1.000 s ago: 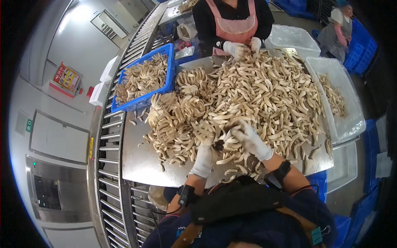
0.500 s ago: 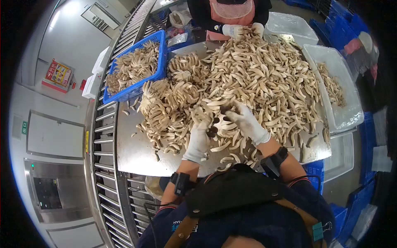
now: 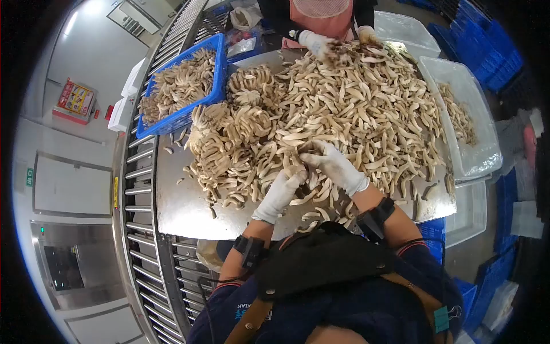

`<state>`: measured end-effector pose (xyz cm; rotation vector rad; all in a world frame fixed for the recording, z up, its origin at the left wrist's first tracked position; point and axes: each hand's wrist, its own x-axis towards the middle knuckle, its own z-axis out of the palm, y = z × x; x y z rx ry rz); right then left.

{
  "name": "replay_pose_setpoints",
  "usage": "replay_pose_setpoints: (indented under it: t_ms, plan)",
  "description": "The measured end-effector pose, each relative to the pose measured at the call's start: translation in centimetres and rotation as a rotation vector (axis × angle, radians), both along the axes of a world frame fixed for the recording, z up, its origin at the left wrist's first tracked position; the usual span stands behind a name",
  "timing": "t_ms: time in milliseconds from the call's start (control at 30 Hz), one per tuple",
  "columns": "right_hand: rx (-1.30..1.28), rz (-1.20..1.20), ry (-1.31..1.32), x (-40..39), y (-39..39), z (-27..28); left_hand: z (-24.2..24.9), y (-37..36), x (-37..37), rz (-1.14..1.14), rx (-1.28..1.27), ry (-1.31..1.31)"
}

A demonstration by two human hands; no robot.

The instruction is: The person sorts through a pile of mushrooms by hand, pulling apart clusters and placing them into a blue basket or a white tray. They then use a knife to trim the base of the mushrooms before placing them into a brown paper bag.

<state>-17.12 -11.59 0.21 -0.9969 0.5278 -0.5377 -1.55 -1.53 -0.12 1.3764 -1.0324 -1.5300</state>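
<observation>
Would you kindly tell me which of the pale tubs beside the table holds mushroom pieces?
The middle tub, right of the table; only it shows mushroom pieces.

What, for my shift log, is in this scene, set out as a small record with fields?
Left hand: white-gloved, at the beige mushroom-like pieces; exact grip unclear
Right hand: white-gloved, close to the left
Surface: metal table, pieces and clumps heaped on it
Containers: blue basket, translucent tub, both holding similar pieces
Opposite: person in pink apron, gloved hands at the heap
</observation>
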Motion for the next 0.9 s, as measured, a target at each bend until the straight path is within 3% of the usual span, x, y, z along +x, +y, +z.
replay_pose_setpoints:
  t_ms: [100,133,233,267,300,367,400,433,500,533,600,633,733,833,900]
  plan:
    - [0.135,0.027,-0.064,-0.1,1.2,0.6,-2.8,-0.1,0.8,-0.095,-0.001,0.044]
    - [0.133,0.104,-0.054,-0.3,0.7,-0.2,-1.6,-0.1,-0.1,0.049,-0.122,-0.007]
    - [0.134,-0.004,-0.157,-1.1,0.1,-0.5,-3.9,-1.6,1.0,0.264,-0.419,-0.273]
    - [0.107,-0.067,-0.212,-1.1,0.3,-0.3,-4.2,-0.9,0.9,0.289,-0.232,-0.114]
    - [0.091,-0.037,-0.211,-0.4,0.6,-0.4,0.2,-0.7,-0.7,0.338,-0.043,0.041]
    - [0.056,0.014,-0.205,0.5,1.0,-1.7,-1.7,-0.7,0.1,0.179,-0.169,-0.215]
    - [0.229,0.004,-0.249,0.1,0.8,-2.1,-1.9,-0.9,0.2,0.138,-0.250,-0.270]
    - [0.123,-0.005,-0.158,-0.5,0.3,-2.3,-2.1,-1.1,0.3,0.102,-0.331,-0.323]
    - [-0.083,-0.020,0.021,-1.2,-0.5,-2.0,-1.2,-0.8,0.5,0.309,0.002,0.170]
    - [-0.045,-0.024,-0.052,-0.7,0.1,-2.0,-2.9,-1.2,1.0,0.311,-0.085,0.004]
    - [-0.025,0.192,0.007,-0.9,0.1,-1.7,-3.7,-1.1,1.7,0.058,-0.213,-0.225]
    - [0.003,0.243,0.006,-1.0,-0.2,-1.9,-3.5,-0.8,1.5,0.094,-0.217,-0.197]
    - [0.025,0.057,-0.092,-1.1,-0.2,-2.5,-1.7,-0.5,0.7,0.273,-0.102,0.047]
    - [-0.187,-0.100,-0.018,-0.6,0.1,-3.0,-0.3,-0.1,-0.3,0.316,-0.092,-0.148]
    - [-0.066,-0.076,-0.051,-0.8,0.1,-2.9,-3.5,-0.5,1.1,0.258,-0.183,-0.323]
